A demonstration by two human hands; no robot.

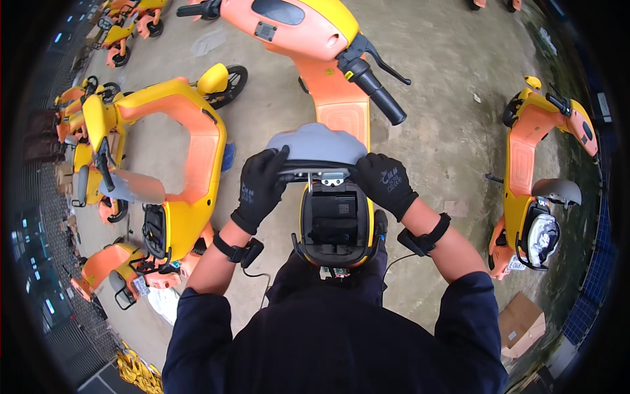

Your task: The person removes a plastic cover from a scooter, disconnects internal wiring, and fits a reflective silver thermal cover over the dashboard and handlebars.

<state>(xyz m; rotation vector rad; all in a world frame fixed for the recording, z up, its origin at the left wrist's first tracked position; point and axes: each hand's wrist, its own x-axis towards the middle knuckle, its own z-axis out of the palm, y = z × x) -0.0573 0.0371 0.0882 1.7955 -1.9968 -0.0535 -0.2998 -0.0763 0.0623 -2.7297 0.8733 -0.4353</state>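
In front of me stands an orange and yellow electric scooter (pixel 342 111). Its grey seat (pixel 316 142) is tipped up and forward, with the underside edge facing me. My left hand (pixel 261 186), in a black glove, has its fingers curled round the seat's left end. At the right end, my right hand (pixel 386 184), gloved the same way, grips the edge. Between the hands shows a metal hinge bracket (pixel 333 178). Below it the black storage compartment (pixel 335 220) is uncovered, with dark parts inside. The fingertips under the seat are hidden.
The scooter's right handlebar grip (pixel 380 95) juts out ahead. Another yellow and orange scooter (pixel 209 151) stands at the left, with more behind it. One scooter (pixel 525 157) is at the right, near a cardboard box (pixel 520 322). Thin cables hang from my wrist bands.
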